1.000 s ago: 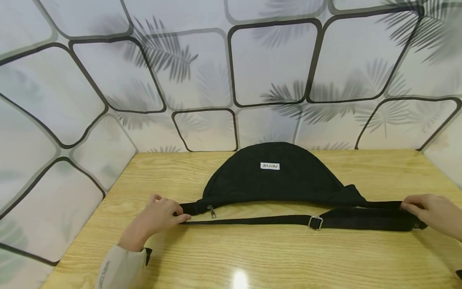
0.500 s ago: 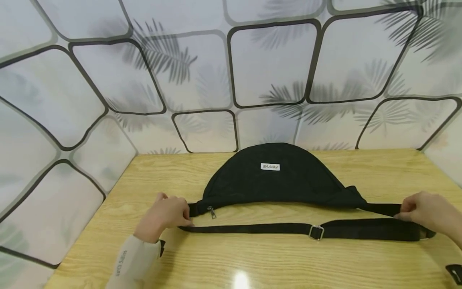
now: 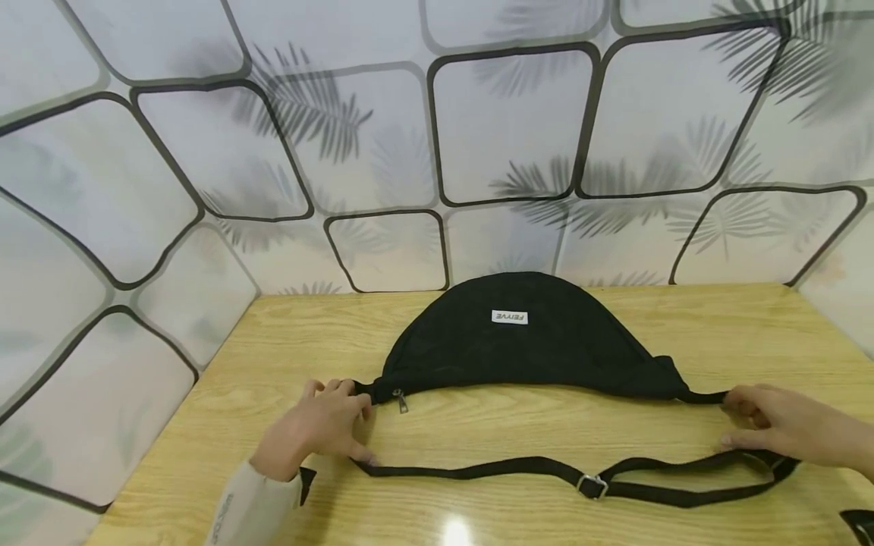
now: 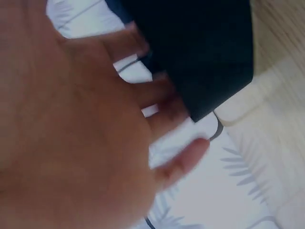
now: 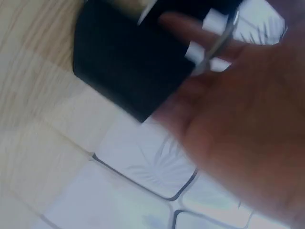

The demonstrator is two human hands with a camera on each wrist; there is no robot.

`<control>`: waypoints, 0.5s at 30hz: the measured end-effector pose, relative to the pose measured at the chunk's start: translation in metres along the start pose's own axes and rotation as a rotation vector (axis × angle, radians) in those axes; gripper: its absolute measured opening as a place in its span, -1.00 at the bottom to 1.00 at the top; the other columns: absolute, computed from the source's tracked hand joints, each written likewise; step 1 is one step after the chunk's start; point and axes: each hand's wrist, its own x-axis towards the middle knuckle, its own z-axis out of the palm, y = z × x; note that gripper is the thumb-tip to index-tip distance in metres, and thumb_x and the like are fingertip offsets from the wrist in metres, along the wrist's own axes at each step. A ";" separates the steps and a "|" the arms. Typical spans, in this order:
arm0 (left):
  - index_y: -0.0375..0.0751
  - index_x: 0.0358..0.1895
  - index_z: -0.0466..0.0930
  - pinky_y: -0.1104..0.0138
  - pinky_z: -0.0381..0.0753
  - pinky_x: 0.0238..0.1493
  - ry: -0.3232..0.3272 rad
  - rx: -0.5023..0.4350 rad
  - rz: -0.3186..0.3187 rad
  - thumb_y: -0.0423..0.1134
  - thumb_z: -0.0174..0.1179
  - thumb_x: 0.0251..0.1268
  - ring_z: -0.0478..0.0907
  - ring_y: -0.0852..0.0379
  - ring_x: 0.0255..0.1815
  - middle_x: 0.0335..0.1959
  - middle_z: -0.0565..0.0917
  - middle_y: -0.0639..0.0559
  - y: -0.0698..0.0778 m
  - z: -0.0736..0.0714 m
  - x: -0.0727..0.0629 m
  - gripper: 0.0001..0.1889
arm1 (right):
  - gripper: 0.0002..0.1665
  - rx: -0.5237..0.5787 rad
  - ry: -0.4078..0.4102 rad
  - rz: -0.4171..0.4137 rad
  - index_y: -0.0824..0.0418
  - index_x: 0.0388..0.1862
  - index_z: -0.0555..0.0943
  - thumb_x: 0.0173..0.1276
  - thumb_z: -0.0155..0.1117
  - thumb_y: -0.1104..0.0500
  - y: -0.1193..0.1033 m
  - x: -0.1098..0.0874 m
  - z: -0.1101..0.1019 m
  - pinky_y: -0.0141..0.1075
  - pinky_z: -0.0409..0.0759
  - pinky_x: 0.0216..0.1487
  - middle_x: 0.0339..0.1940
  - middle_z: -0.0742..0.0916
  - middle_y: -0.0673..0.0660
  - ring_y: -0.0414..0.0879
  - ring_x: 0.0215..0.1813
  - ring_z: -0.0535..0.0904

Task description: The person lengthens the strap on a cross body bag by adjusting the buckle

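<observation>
A black half-moon waist bag [image 3: 519,341] with a white label lies flat on the wooden table, curved side away from me. Its black strap [image 3: 478,470] runs along the near side, through a metal buckle [image 3: 592,486]. At the left bend of the strap is my left hand [image 3: 317,425], thumb and fingers spread apart; in the left wrist view its fingers [image 4: 159,114] touch the strap [image 4: 205,52]. My right hand [image 3: 795,428] is at the right bend, thumb also apart from the fingers; in the right wrist view they touch the strap [image 5: 128,57], partly behind it.
The wooden table [image 3: 546,523] ends at a patterned wall covering [image 3: 512,129] behind the bag and at both sides. A zipper pull [image 3: 401,402] hangs off the bag's left end.
The near strap has moved toward me, away from the bag, and its right part has opened into a loop. Both hands have spread thumb from fingers; the right hand has shifted slightly left.
</observation>
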 end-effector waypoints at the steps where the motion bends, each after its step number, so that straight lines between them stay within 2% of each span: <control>1: 0.04 -0.26 0.60 -0.23 0.23 0.18 0.014 -0.027 0.029 0.20 0.56 -0.03 0.50 -0.05 -0.06 -0.21 0.53 0.09 -0.002 0.000 -0.001 -0.55 | -0.51 0.018 0.036 0.001 0.53 -0.03 0.56 0.38 0.43 0.09 -0.003 0.000 -0.001 -0.25 0.57 -0.35 -0.23 0.66 0.13 -0.17 -0.32 0.54; 3: 0.03 -0.31 0.65 -0.08 0.39 0.11 0.080 -0.089 0.111 0.15 0.51 0.09 0.55 0.09 -0.21 -0.29 0.57 0.18 -0.007 -0.001 -0.003 -0.66 | -0.60 0.045 0.149 0.010 0.53 -0.04 0.59 0.45 0.36 0.15 -0.009 0.002 -0.003 -0.24 0.62 -0.34 -0.22 0.70 0.13 -0.17 -0.34 0.59; 4: 0.02 -0.35 0.66 0.02 0.47 0.03 0.135 -0.109 0.153 0.10 0.50 0.14 0.54 0.18 -0.32 -0.35 0.57 0.22 -0.010 -0.001 -0.003 -0.71 | -0.62 0.038 0.235 0.011 0.53 -0.04 0.60 0.45 0.36 0.17 -0.011 0.002 -0.004 -0.16 0.65 -0.32 -0.23 0.73 0.18 -0.10 -0.32 0.65; 6: -0.01 -0.38 0.68 0.20 0.56 -0.22 0.292 -0.117 0.232 -0.01 0.46 0.23 0.52 0.26 -0.45 -0.40 0.60 0.22 -0.015 -0.001 -0.001 -0.79 | -0.66 0.001 0.429 0.012 0.52 -0.07 0.61 0.46 0.34 0.19 -0.014 0.002 -0.005 0.03 0.65 -0.29 -0.29 0.72 0.30 0.11 -0.30 0.67; 8: -0.10 -0.31 0.71 0.20 0.60 -0.30 0.488 -0.073 0.284 -0.06 0.44 0.27 0.59 0.17 -0.38 -0.33 0.64 0.11 -0.019 0.001 0.004 -0.80 | -0.60 -0.018 0.599 0.031 0.58 -0.04 0.56 0.51 0.29 0.18 -0.015 0.003 -0.005 0.23 0.56 -0.19 -0.20 0.66 0.50 0.40 -0.18 0.59; 10: -0.18 -0.14 0.71 0.05 0.59 -0.15 0.668 -0.010 0.274 -0.05 0.42 0.28 0.63 -0.02 -0.18 -0.14 0.66 -0.06 -0.022 0.005 0.009 -0.72 | -0.49 -0.003 0.718 0.047 0.65 0.09 0.46 0.58 0.20 0.13 -0.014 0.004 -0.005 0.41 0.40 0.00 0.00 0.53 0.68 0.62 0.01 0.43; 11: -0.22 -0.01 0.69 -0.05 0.55 -0.05 0.737 0.013 0.258 0.01 0.38 0.32 0.60 -0.13 -0.04 -0.01 0.64 -0.15 -0.023 0.008 0.012 -0.62 | -0.42 0.006 0.766 0.050 0.67 0.15 0.42 0.62 0.13 0.08 -0.013 0.005 -0.005 0.44 0.30 0.11 0.09 0.47 0.71 0.66 0.12 0.34; 12: -0.24 0.12 0.65 -0.16 0.48 0.03 0.791 0.028 0.241 0.10 0.30 0.37 0.54 -0.23 0.09 0.13 0.58 -0.23 -0.025 0.010 0.014 -0.51 | -0.34 0.004 0.818 0.037 0.68 0.20 0.38 0.65 0.06 0.01 -0.010 0.007 -0.004 0.44 0.21 0.22 0.15 0.43 0.72 0.67 0.19 0.28; 14: -0.24 0.34 0.50 -0.30 0.32 0.15 0.861 0.045 0.192 0.29 0.08 0.46 0.37 -0.34 0.30 0.35 0.43 -0.30 -0.028 0.014 0.018 -0.30 | -0.16 -0.028 0.871 0.021 0.70 0.28 0.32 0.68 -0.10 -0.16 -0.006 0.010 -0.004 0.39 0.00 0.40 0.27 0.36 0.72 0.65 0.34 0.16; 15: -0.23 0.42 0.43 -0.33 0.25 0.19 0.886 0.042 0.169 0.38 -0.05 0.48 0.29 -0.36 0.36 0.43 0.35 -0.31 -0.030 0.016 0.019 -0.21 | -0.05 -0.081 0.906 -0.014 0.71 0.27 0.32 0.66 -0.16 -0.26 -0.003 0.013 -0.005 0.34 -0.01 0.44 0.28 0.36 0.71 0.64 0.36 0.16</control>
